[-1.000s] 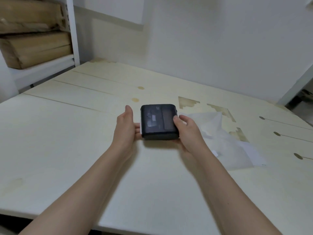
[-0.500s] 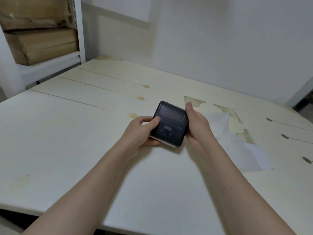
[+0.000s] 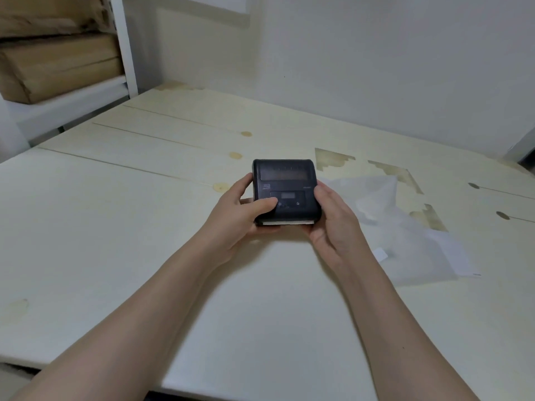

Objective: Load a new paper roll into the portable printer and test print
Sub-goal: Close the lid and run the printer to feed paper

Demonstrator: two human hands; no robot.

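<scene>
A small black portable printer (image 3: 285,183) is held just above the pale wooden table (image 3: 115,227), its top face with a small display and buttons turned toward me. My left hand (image 3: 243,215) grips its left side, thumb lying across the front panel near the buttons. My right hand (image 3: 333,221) cups its right side and underside. A white strip shows along the printer's near bottom edge. I see no paper roll.
A crumpled translucent plastic bag (image 3: 405,227) with a white sheet under it lies on the table to the right of my hands. A white shelf (image 3: 86,94) with brown cardboard boxes (image 3: 58,65) stands at the back left. A white wall runs behind the table.
The printer was turned in my hands from a skewed angle to square with me, its control panel now nearest me. My left thumb has moved onto the front panel.
</scene>
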